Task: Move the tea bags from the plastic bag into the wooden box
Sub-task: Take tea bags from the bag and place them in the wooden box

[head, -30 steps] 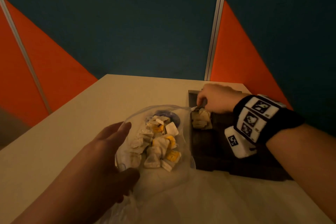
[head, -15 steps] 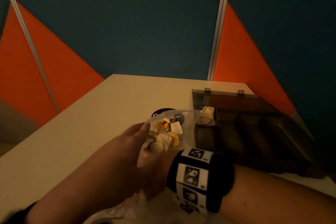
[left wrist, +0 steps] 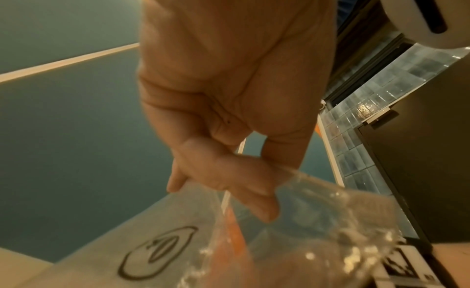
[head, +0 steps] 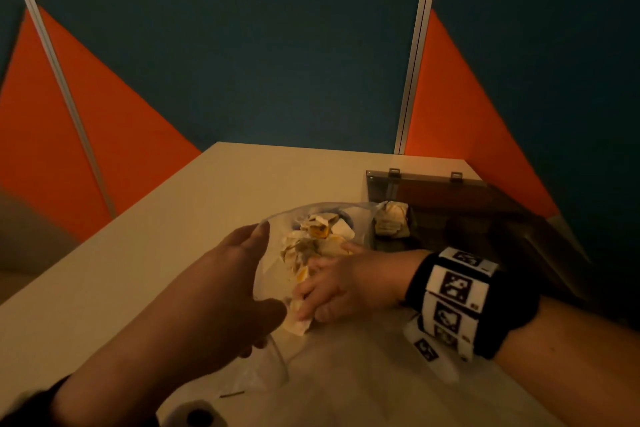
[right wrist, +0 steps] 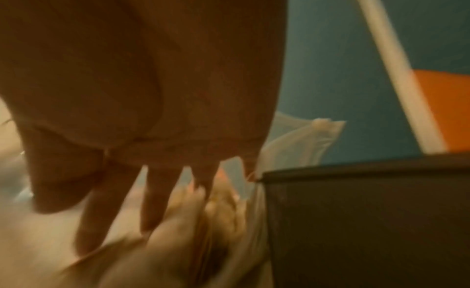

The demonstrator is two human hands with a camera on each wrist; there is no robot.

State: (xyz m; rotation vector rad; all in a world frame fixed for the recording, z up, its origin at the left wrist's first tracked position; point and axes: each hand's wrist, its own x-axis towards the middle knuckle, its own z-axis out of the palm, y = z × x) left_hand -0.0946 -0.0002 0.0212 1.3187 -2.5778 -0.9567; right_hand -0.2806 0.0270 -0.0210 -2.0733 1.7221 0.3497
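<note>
Since a second ago my right hand [head: 341,282] has left the wooden box [head: 485,218] and reached into the plastic bag [head: 273,274], fingers closing on tea bags [head: 313,241], though the grip is blurred. My left hand [head: 221,291] pinches the bag's rim to keep its mouth open. One bundle [head: 391,224] already sits in the box's compartment just beyond my right hand.

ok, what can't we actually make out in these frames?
- Right hand grip: head view, fingertips buried among the tea bags; right wrist view blurred.
- Tea bag count: plastic bag and hand cover the pile.
- Wooden box compartments: head view too dark.
- Left hand thumb: hidden behind the bag film.
</note>
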